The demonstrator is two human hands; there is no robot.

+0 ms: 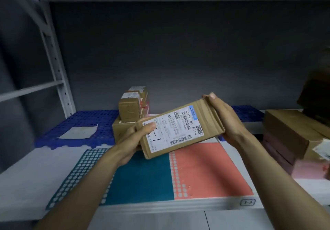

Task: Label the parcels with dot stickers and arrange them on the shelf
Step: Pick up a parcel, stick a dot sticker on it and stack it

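Parcel [180, 131] up in the air, held between both hands above the sticker sheets, tilted, its far end higher! Left hand [135, 140] has the near end, fingers curled underneath, thumb [148, 126] pressed flat onto the corner of the white label [174, 129]. Right hand [225, 120] grips the far end, fingers wrapped over the top edge, palm against the side. Label faces up, barcodes showing, "501E" and "A21C" readable just ahead of the left thumb.

Directly under the left wrist lies the teal sheet [141, 178], rows of pale dots running down its outer strip. Beside it, below the right hand, the coral sheet [210, 169], with dot columns along its inner edge. Both lie flat on the white shelf [32, 174], touching edge to edge.

Beyond the left fingers, a bigger box [123, 131] sits on the shelf with smaller parcels [132, 104] stacked upright on top. Further left of that, a blue mat [80, 128] with a grey sheet of paper [78, 131] on it. Out past the right forearm, a stack of boxes [292, 135], brown on top, pinkish ones below, blurred at the edge.
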